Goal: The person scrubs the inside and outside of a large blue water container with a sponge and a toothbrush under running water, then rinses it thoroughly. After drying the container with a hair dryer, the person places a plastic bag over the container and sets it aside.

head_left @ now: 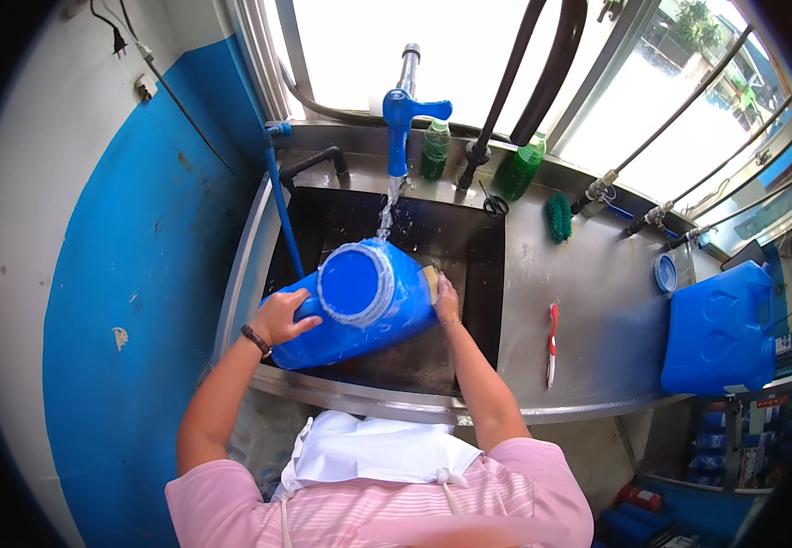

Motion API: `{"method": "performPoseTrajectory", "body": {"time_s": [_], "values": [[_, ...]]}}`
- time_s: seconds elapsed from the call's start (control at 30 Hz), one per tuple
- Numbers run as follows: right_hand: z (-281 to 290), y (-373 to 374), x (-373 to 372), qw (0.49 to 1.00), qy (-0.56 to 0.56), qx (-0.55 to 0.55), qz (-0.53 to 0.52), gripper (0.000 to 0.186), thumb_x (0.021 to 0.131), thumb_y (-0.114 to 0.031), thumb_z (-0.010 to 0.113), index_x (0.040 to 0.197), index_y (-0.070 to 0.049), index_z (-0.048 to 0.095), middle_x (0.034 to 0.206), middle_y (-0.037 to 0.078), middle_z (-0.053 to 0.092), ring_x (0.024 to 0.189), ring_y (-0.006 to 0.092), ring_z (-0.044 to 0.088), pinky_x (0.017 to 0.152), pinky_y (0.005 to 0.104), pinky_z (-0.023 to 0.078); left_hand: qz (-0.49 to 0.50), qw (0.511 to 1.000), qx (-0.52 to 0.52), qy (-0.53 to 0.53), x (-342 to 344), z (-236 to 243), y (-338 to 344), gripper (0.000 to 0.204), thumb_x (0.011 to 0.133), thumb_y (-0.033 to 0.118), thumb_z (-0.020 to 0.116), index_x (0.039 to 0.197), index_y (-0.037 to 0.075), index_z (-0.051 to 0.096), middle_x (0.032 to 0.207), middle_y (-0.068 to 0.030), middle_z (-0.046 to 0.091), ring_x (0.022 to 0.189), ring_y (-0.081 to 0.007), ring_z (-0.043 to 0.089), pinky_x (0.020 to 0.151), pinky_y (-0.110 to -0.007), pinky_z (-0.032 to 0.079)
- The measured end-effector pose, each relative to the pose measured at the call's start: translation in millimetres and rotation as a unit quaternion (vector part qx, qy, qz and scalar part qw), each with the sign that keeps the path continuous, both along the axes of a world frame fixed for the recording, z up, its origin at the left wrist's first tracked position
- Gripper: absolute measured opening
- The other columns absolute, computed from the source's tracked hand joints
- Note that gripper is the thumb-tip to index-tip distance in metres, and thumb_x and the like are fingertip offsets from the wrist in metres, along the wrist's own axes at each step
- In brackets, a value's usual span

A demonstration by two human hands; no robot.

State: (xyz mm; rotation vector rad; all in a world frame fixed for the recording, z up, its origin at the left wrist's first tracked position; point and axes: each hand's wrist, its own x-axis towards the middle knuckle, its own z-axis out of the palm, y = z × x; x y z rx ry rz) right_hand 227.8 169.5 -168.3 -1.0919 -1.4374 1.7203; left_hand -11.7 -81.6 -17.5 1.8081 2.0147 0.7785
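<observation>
Here, left hand curls round blue container, right hand holds sponge

We wear a soft pink shirt with fine, paler stripes running from left to right across it. Its short, loose sleeves leave our forearms uncovered on both sides. On the far side of the shirt we have a white apron, its cloth lightly creased. Narrow whitish straps run toward the near edge from its left and right corners, and at the right one we see a small knot. Near our bare left hand, a narrow, dark bracelet circles the wrist.
</observation>
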Motion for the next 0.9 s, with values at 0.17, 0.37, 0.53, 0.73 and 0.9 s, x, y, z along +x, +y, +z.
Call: {"method": "performPoseTrajectory", "body": {"time_s": [0.17, 0.37, 0.53, 0.73, 0.9], "values": [[69, -72, -8, 0.967, 0.081, 0.203, 0.127, 0.047, 0.100, -0.028, 0.039, 0.140, -0.005, 0.051, 0.153, 0.016, 0.037, 0.144, 0.0324, 0.028, 0.117, 0.0391, 0.021, -0.078, 0.995, 0.000, 0.069, -5, -20, -32, 0.038, 0.074, 0.038, 0.077, 0.074, 0.005, 0.059, 0.069, -0.0147, 0.062, 0.063, -0.0335, 0.062, 0.058, -0.040, 0.050], [21, -51, 7, 0.971, -0.056, 0.226, 0.055, 0.033, 0.098, -0.018, 0.045, 0.120, -0.004, 0.067, 0.132, 0.017, 0.059, 0.128, 0.0329, 0.050, 0.111, 0.0411, 0.035, -0.104, 0.982, 0.059, 0.143, -1, -43, -52, 0.035, 0.059, 0.031, 0.083, 0.064, 0.009, 0.056, 0.063, -0.0097, 0.058, 0.056, -0.0287, 0.060, 0.052, -0.039, 0.048], [5, -42, 11, 0.962, -0.221, 0.159, 0.004, 0.040, 0.101, -0.023, 0.040, 0.128, -0.002, 0.060, 0.144, 0.021, 0.046, 0.136, 0.0366, 0.040, 0.115, 0.0428, 0.028, -0.084, 0.978, 0.076, 0.175, -1, -47, -52, 0.035, 0.057, 0.032, 0.082, 0.062, 0.010, 0.055, 0.062, -0.0085, 0.059, 0.056, -0.0261, 0.060, 0.051, -0.037, 0.049], [48, -69, 7, 0.942, 0.013, 0.295, 0.159, 0.026, 0.088, -0.009, 0.061, 0.113, -0.004, 0.065, 0.125, 0.015, 0.060, 0.118, 0.0324, 0.055, 0.102, 0.0399, 0.042, -0.088, 0.979, 0.066, 0.170, 0, -46, -52, 0.037, 0.058, 0.032, 0.082, 0.062, 0.010, 0.053, 0.061, -0.0085, 0.057, 0.054, -0.0256, 0.059, 0.050, -0.036, 0.048], [-85, 41, 10, 0.912, -0.294, 0.257, 0.125, 0.020, 0.080, -0.026, 0.071, 0.078, -0.007, 0.074, 0.091, 0.014, 0.054, 0.090, 0.0322, 0.053, 0.080, 0.0421, 0.046, -0.081, 0.976, 0.083, 0.183, 0, -47, -51, 0.039, 0.059, 0.034, 0.081, 0.061, 0.010, 0.050, 0.060, -0.0078, 0.055, 0.053, -0.0253, 0.058, 0.049, -0.036, 0.047]]}}
